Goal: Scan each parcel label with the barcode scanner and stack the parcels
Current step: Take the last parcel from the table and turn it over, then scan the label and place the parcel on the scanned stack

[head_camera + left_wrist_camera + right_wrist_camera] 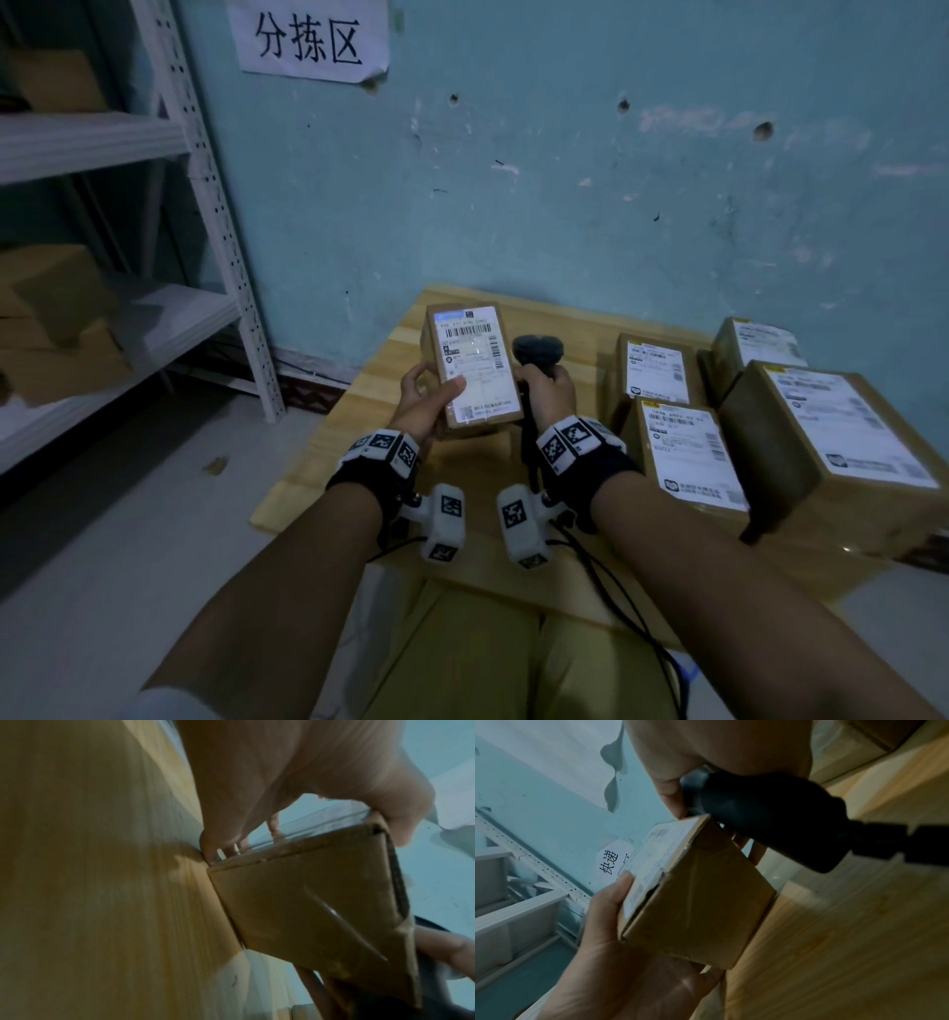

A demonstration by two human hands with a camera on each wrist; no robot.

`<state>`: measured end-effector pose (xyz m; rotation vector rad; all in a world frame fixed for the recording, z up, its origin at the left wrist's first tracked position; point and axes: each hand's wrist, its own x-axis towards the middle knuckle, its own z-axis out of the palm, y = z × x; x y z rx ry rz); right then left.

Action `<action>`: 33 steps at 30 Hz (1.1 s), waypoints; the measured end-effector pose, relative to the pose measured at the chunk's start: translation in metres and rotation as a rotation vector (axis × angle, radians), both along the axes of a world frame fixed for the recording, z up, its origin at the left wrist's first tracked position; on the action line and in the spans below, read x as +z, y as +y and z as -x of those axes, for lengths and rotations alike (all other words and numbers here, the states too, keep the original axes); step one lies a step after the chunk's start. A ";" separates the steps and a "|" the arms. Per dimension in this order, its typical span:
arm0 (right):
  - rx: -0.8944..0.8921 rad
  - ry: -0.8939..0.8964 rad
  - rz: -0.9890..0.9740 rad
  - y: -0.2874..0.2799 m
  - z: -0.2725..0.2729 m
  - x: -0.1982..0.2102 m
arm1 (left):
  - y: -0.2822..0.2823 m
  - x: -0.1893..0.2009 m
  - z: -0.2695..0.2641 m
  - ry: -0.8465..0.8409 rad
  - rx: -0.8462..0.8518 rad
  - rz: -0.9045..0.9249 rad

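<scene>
My left hand grips a small cardboard parcel above the wooden table, its white barcode label facing up and the thumb lying on the label's lower left. The same parcel shows its brown underside in the left wrist view, and its taped end in the right wrist view. My right hand is curled round the handle of a black barcode scanner, right beside the parcel's right edge. The scanner's handle and cable show in the right wrist view.
Several labelled cardboard parcels stand on the right of the table: two medium ones, a large one and one behind. A white metal shelf rack with boxes stands at left. A blue wall backs the table.
</scene>
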<state>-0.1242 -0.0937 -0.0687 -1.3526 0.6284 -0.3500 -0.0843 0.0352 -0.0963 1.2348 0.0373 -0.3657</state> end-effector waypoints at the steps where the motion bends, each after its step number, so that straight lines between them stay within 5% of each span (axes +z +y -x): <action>1: -0.004 -0.010 0.020 0.000 0.001 -0.001 | 0.000 0.000 0.000 -0.005 0.002 -0.025; 14: 0.019 -0.121 0.197 0.002 0.018 0.021 | 0.001 -0.002 -0.008 -0.047 0.061 -0.180; 33: 0.383 -0.028 0.275 0.009 0.041 0.060 | 0.002 -0.008 -0.014 -0.020 0.045 -0.137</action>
